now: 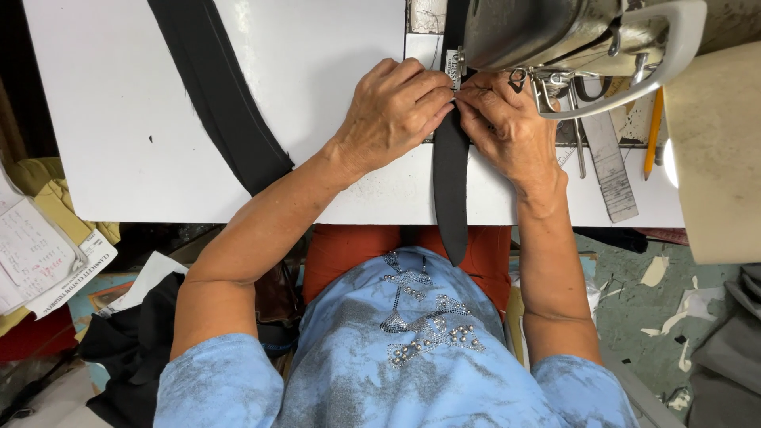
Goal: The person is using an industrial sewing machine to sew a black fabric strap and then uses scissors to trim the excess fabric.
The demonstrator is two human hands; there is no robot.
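Note:
A narrow black fabric strip (pixel 451 190) runs from under the sewing machine head (pixel 555 36) toward me and hangs over the table's front edge. My left hand (pixel 396 107) pinches the strip's left side just in front of the needle area, where a small label (pixel 453 67) lies. My right hand (pixel 507 127) pinches the same strip from the right, fingertips meeting those of the left hand. The needle itself is hidden behind the machine's metal parts.
A second, wider black strip (pixel 218 95) curves across the white table (pixel 119 119) at left. A metal ruler (pixel 610 166), a yellow pencil (pixel 653 131) and scissors lie at right. Papers (pixel 40 254) sit low left; scraps litter the floor at right.

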